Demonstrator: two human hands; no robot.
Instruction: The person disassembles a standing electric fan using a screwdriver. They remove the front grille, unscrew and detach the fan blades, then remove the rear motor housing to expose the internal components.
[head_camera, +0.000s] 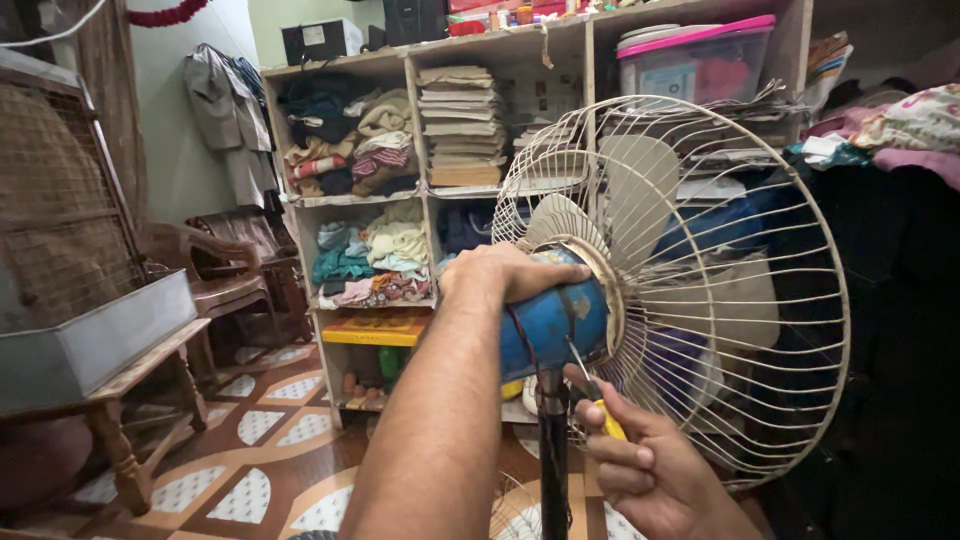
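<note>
Head view: we saw the left hand (505, 272) clamped over the top of the blue cylindrical metal motor housing (550, 325) of a pedestal fan, fingers wrapped round it, forearm stretched straight out from the lower middle. The right hand (650, 475) came up from bottom right, fingers pinched narrow on a yellow-handled screwdriver (600, 405), its shaft angled up-left with the tip at the housing's underside, just above the black pole (553, 450). We judged a screw at the housing's rear was being worked; next move called for keeping the tip seated while the left braced. The cream wire fan guard (700, 290) stood mounted, blades inside.
</note>
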